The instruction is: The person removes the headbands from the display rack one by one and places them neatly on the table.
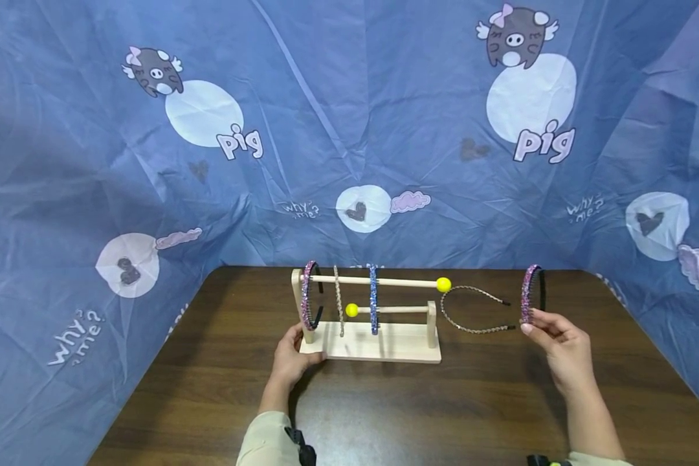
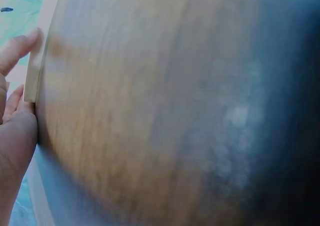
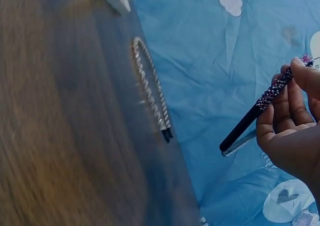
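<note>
My left hand (image 1: pixel 291 359) grips the left end of a pale wooden two-bar stand (image 1: pixel 378 350), with the thumb along the front edge of its base. In the left wrist view those fingers (image 2: pixel 19 50) lie against the base's end. Off to the right, my right hand (image 1: pixel 569 355) pinches a pink-purple glittery headband (image 1: pixel 526 294) between thumb and fingers, holding it upright. The right wrist view shows its black tip pointing away from the palm. Hanging on the stand are another pink-purple headband (image 1: pixel 306 298), a thin braided headband (image 1: pixel 339 301) and a blue glittery headband (image 1: pixel 374 298).
A thin braided headband (image 1: pixel 479 332) lies on the brown table (image 1: pixel 384 414) between the stand and my right hand. Yellow balls cap the stand's upper bar (image 1: pixel 408 283) and lower bar (image 1: pixel 399 310). A blue printed cloth (image 1: pixel 326 129) rises behind and beside the table.
</note>
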Tool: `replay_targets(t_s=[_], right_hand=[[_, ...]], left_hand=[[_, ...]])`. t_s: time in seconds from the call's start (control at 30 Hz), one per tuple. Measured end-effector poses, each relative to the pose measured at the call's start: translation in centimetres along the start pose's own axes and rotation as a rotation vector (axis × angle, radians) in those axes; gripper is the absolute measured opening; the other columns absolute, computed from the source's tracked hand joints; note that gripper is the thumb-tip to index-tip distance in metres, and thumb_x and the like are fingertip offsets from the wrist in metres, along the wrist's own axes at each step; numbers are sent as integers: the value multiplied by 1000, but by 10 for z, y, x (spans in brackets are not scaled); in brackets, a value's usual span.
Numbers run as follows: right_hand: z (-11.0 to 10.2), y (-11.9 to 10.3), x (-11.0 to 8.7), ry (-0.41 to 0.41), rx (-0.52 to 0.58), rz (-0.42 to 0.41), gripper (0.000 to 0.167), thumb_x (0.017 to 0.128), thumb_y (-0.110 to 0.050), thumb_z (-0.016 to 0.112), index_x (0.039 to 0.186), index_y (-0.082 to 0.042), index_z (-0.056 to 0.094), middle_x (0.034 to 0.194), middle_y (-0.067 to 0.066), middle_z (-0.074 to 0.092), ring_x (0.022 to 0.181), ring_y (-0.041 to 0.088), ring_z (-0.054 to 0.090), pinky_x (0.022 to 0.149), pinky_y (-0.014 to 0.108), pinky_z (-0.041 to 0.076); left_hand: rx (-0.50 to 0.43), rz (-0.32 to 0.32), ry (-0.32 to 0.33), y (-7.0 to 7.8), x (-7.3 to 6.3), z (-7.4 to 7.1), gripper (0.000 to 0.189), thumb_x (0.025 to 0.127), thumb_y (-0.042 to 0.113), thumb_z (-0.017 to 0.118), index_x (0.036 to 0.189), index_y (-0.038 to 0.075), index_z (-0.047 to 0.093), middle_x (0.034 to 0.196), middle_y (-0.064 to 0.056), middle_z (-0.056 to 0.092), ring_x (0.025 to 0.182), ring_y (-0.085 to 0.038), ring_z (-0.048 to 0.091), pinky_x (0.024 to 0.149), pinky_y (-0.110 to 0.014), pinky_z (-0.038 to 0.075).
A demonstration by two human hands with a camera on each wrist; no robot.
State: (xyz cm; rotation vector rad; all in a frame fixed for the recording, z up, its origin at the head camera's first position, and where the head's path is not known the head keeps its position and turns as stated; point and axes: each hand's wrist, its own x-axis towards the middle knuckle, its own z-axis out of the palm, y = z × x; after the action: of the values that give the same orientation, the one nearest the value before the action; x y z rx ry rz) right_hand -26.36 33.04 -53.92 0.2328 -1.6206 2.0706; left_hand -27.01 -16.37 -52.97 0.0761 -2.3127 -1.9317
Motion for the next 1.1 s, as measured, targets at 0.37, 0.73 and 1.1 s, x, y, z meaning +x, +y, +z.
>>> replay_targets(t_s=[0.37, 0.73, 1.1], right_hand=[[-16, 8, 3, 80, -221, 67, 32, 73, 6, 74, 103, 9, 64, 85, 4, 68, 75, 12, 62, 62, 16, 49], [-32, 4, 12, 75, -477, 105, 32, 75, -13, 78, 104, -1, 68, 82, -9, 67, 72, 4, 60, 60, 13, 47], [-29, -23, 12, 3, -656, 177, 27, 78, -19, 75, 104, -9, 71, 82, -18, 65, 75, -4, 56, 63, 11, 45]], left_hand=[[-3, 15, -3, 1, 0, 0, 76, 56, -19, 74, 126, -8, 47, 126, -27, 49, 112, -38, 49, 91, -39, 44], [-13, 11, -6, 1, -1, -1, 75, 56, -20, 74, 125, -8, 47, 124, -26, 50, 110, -37, 50, 89, -38, 46], [-38, 18, -21, 2, -1, 0, 78, 56, -20, 75, 127, -10, 44, 127, -29, 47, 113, -39, 48, 90, -39, 45]])
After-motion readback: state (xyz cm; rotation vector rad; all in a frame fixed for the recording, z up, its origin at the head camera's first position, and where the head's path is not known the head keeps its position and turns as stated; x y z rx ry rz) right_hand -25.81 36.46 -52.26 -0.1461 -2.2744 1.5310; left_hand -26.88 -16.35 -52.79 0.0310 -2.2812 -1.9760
